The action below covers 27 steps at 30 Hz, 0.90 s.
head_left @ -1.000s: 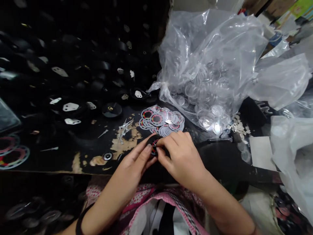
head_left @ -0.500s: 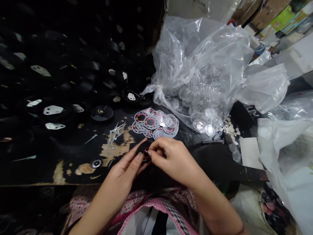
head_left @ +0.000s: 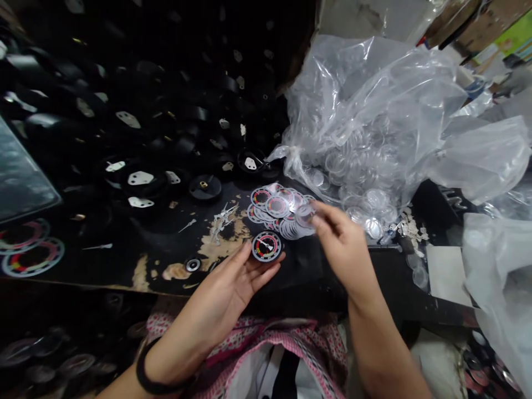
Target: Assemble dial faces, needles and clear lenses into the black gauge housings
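My left hand (head_left: 243, 277) is closed around the edge of a small round gauge (head_left: 266, 247). The gauge faces up, with a black, red and yellow dial and a white pointer across it. To its right, my right hand (head_left: 343, 241) pinches a clear plastic disc (head_left: 304, 214) over a heap of printed dial discs (head_left: 276, 206). Whether that disc still touches the heap, I cannot tell. A loose pile of white pointers (head_left: 223, 220) lies left of the dials.
A clear plastic bag (head_left: 366, 94) spills many transparent discs (head_left: 376, 199) behind my right hand. Black housings with metal plates (head_left: 140, 178) crowd the back left. A small ring (head_left: 193, 265) lies near the front edge. A white card (head_left: 449, 274) sits at right.
My right hand has left the gauge, moved right and taken hold of a clear disc at the dial heap. The gauge face and pointer now show in my left hand. The view has shifted left.
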Each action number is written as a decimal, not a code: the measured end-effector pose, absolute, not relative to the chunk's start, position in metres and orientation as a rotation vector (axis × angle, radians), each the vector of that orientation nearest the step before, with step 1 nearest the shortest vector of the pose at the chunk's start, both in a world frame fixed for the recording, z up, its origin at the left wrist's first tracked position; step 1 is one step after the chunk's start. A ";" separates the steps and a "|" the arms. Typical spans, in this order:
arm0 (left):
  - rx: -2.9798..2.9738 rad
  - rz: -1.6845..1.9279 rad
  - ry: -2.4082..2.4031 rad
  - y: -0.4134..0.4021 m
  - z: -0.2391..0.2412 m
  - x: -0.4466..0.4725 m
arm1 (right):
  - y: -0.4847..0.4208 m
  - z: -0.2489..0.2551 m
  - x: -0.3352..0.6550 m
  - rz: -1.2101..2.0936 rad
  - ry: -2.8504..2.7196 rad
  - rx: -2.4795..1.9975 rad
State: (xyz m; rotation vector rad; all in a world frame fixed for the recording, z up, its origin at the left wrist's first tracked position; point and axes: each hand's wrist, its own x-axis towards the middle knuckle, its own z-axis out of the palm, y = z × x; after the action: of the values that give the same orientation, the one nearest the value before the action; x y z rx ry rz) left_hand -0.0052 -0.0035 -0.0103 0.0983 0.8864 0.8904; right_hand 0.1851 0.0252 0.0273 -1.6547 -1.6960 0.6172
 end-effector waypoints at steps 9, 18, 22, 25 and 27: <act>0.535 0.952 1.000 -0.010 -0.014 -0.008 | 0.003 0.031 0.148 0.848 -1.857 -1.481; 0.951 0.907 1.127 -0.015 0.003 -0.001 | 0.008 0.022 0.127 0.478 -1.820 -1.513; 1.007 0.808 1.288 -0.034 -0.013 -0.047 | 0.010 0.025 0.125 0.813 -1.929 -1.435; 1.095 0.707 1.626 -0.073 -0.037 -0.119 | 0.011 0.028 0.130 1.034 -1.901 -1.350; 1.266 0.696 1.858 -0.094 -0.046 -0.161 | 0.012 0.028 0.131 1.033 -1.819 -1.385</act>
State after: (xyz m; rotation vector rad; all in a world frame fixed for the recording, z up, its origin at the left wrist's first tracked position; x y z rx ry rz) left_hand -0.1609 -0.0936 -0.0456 1.2664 1.8581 0.6955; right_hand 0.1308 0.0120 0.0279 -1.3845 -1.8188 1.0329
